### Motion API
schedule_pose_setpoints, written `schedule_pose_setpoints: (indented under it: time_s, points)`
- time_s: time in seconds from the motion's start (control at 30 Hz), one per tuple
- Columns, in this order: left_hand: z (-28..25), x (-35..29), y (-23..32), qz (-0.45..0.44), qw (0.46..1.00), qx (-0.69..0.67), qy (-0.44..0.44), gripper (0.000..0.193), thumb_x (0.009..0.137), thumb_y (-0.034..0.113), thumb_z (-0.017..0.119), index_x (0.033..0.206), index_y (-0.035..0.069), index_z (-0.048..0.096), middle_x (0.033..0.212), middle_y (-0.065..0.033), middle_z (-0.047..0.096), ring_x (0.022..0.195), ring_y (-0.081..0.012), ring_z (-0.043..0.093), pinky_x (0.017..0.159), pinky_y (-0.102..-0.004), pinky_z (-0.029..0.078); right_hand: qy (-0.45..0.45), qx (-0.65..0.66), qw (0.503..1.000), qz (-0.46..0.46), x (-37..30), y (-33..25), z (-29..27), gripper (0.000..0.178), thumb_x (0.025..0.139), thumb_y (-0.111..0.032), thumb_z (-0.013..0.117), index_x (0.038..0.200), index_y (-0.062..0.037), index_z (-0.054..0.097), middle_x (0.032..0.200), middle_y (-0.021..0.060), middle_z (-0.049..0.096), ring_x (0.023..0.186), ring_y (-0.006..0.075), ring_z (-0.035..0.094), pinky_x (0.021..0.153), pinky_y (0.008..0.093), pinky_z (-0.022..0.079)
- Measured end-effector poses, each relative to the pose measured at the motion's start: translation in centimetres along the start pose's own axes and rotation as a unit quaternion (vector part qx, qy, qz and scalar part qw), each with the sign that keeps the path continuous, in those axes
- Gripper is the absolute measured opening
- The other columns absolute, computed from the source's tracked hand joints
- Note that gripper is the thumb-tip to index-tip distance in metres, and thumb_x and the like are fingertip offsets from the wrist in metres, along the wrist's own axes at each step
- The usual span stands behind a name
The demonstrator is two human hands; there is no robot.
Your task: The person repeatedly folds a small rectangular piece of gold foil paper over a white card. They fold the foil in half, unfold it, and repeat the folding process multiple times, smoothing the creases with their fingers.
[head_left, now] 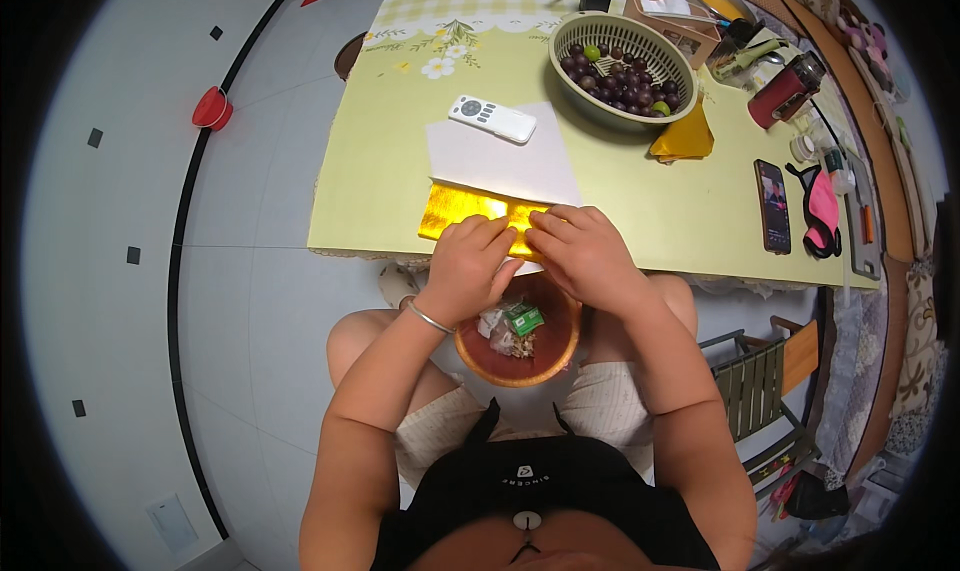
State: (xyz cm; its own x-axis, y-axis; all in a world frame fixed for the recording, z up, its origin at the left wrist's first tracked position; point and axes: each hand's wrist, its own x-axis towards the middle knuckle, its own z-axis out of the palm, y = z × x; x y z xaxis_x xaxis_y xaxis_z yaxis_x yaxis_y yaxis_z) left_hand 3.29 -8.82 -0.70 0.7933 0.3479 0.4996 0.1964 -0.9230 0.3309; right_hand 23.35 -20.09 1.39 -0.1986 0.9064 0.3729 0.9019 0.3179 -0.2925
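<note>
A shiny gold foil sheet [452, 207] lies at the near edge of the table, over the lower part of some white paper [500, 159]. My left hand [464, 263] has its fingertips on the foil's near part, thumb pointing toward the middle. My right hand [592, 255] meets it from the other side, fingers bent over the foil's right half. Both hands pinch the foil along its near edge, which they partly cover. A white remote control [492, 119] rests on the white paper just beyond.
Below my hands, between my knees, stands a reddish-brown bin [518, 379] with rubbish inside. A colander [562, 93] of dark grapes [628, 83] sits beside folded gold paper [688, 135]. Further right are a phone [773, 207], a red thermos [786, 93] and a folding chair [752, 391].
</note>
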Motion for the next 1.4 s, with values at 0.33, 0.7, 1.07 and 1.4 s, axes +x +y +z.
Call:
schedule_pose_setpoints:
  time_s: [0.33, 0.7, 1.07, 1.4]
  points:
    - [0.1, 0.5, 0.4, 0.02, 0.998, 0.055, -0.002, 0.03, 0.078, 0.02, 0.079, 0.101, 0.003, 0.071, 0.114, -0.0166, 0.071, 0.103, -0.0338, 0.067, 0.085, -0.0437, 0.054, -0.034, 0.034, 0.999, 0.024, -0.3, 1.1, -0.6, 0.042, 0.078, -0.02, 0.078, 0.116, -0.006, 0.067, 0.137, 0.0124, 0.063, 0.128, 0.0304, 0.057, 0.1, 0.0432, 0.046]
    - [0.1, -0.6, 1.2, 0.042, 0.999, 0.003, -0.016, 0.034, 0.075, 0.025, 0.082, 0.099, 0.004, 0.069, 0.12, -0.0169, 0.069, 0.11, -0.0359, 0.066, 0.089, -0.0446, 0.052, -0.06, -0.038, 0.997, 0.019, -1.1, 0.2, -1.1, 0.03, 0.08, -0.014, 0.074, 0.107, -0.0038, 0.064, 0.117, 0.0084, 0.063, 0.112, 0.0267, 0.059, 0.089, 0.0379, 0.048]
    - [1.9, -0.1, 1.6, -0.066, 0.992, -0.074, 0.074, 0.02, 0.076, 0.017, 0.082, 0.083, 0.004, 0.069, 0.098, -0.013, 0.063, 0.092, -0.0323, 0.06, 0.081, -0.0435, 0.048, 0.068, 0.165, 0.977, 0.112, -0.6, 2.2, 0.7, 0.018, 0.083, -0.017, 0.077, 0.094, -0.0062, 0.067, 0.09, 0.0103, 0.068, 0.091, 0.033, 0.064, 0.078, 0.0421, 0.053]
    - [2.5, 1.5, 0.9, -0.164, 0.981, -0.063, 0.084, 0.017, 0.077, 0.009, 0.075, 0.071, 0.004, 0.06, 0.088, -0.0145, 0.059, 0.087, -0.0358, 0.057, 0.078, -0.0461, 0.046, 0.108, 0.054, 0.984, 0.13, -0.3, 1.4, 1.0, 0.031, 0.084, -0.011, 0.077, 0.112, -0.0009, 0.068, 0.114, 0.0157, 0.07, 0.11, 0.0346, 0.066, 0.098, 0.0446, 0.053]
